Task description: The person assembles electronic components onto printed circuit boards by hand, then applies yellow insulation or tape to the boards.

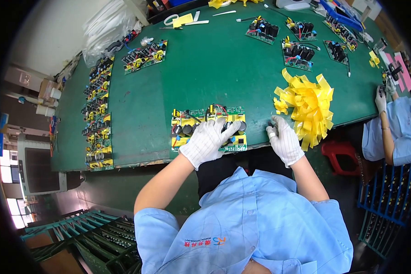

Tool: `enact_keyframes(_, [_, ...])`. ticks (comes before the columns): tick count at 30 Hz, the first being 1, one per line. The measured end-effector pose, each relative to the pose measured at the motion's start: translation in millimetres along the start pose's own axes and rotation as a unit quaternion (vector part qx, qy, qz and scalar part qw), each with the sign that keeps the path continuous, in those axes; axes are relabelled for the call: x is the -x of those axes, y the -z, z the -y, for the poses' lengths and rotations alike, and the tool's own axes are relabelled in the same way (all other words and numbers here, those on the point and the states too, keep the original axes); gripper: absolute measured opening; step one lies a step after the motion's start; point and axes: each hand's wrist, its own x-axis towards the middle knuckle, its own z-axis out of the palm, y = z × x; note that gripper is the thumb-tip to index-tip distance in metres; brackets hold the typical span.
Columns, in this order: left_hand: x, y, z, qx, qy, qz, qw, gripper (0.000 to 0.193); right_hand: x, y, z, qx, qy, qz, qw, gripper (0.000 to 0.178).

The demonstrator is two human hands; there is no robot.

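Note:
A circuit board (pixel 174 132) with black capacitors and yellow-taped parts lies at the front edge of the green table. Over its lower middle rests my left hand (pixel 208 140) in a striped white glove, fingers spread across the components and covering some of them. Just right of the board, my right hand (pixel 285 142), also gloved, is at the table edge. Its fingers are bent, with the thumb apart from them, and I see nothing held. Beside it lies a large pile of yellow tape strips (pixel 308 107), with a small clump of yellow pieces (pixel 280 106) at its left.
A row of similar boards (pixel 97 114) lines the table's left side, near another single board (pixel 144 57). Several boards (pixel 298 54) with wires lie at the far right. A co-worker's gloved hand (pixel 381 99) is at the right edge, near a red stool (pixel 340 156).

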Motion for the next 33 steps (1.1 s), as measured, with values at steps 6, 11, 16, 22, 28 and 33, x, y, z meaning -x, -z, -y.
enact_keyframes(6, [6.7,13.0,-24.2,0.102,0.061,-0.033,0.992,0.089,-9.3,-14.6,2.4,0.017,0.081,0.021,0.996,0.02])
enact_keyframes(11, [-7.1,-16.7,-35.1,0.059,0.128,-0.203,0.969,0.069,-5.1,-24.8,12.5,0.048,0.094,0.086,0.991,0.015])
enact_keyframes(16, [-12.8,-36.3,-35.3,0.159,0.151,-0.235,0.947,0.067,-6.1,-27.8,20.4,0.027,0.073,0.121,0.99,0.018])
enact_keyframes(22, [24.5,-6.4,-11.1,0.267,0.202,-0.443,0.832,0.037,-8.9,-21.0,17.8,0.046,0.083,0.154,0.984,0.019])
enact_keyframes(28, [22.9,-7.0,8.3,0.179,0.224,-0.336,0.897,0.024,-7.1,-25.0,21.1,0.086,0.078,0.166,0.979,0.017])
enact_keyframes(33, [9.2,-5.7,16.6,0.202,0.215,-0.323,0.899,0.03,-7.6,-20.2,24.5,0.035,0.049,0.155,0.986,0.02])
